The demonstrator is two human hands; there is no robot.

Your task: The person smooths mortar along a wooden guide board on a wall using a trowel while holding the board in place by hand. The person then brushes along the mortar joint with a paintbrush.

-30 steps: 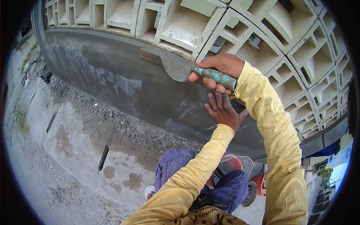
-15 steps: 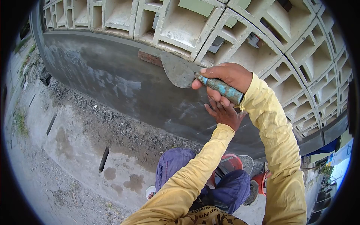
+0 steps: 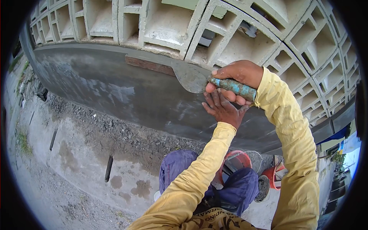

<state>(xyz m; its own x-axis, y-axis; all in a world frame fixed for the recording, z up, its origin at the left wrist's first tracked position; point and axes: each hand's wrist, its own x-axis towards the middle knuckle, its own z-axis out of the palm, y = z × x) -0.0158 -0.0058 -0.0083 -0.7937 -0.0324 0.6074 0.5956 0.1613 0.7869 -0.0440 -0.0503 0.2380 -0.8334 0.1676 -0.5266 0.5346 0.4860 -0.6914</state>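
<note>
Our right hand [image 3: 239,74] is clamped on one grey steel trowel [image 3: 191,78] with a blue-flecked handle; our left hand [image 3: 221,108], fingers spread, presses the dark wet-plastered wall [image 3: 115,88].

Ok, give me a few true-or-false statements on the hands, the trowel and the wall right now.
1. The right hand grips a steel trowel with a chipped blue handle. True.
2. The trowel's blade lies on the ground. False: it meets the top edge of the grey plastered wall band.
3. The left hand rests open on the wet plaster. True.
4. The left hand holds a red bucket. False: the red bucket stands below by the knees.
</note>
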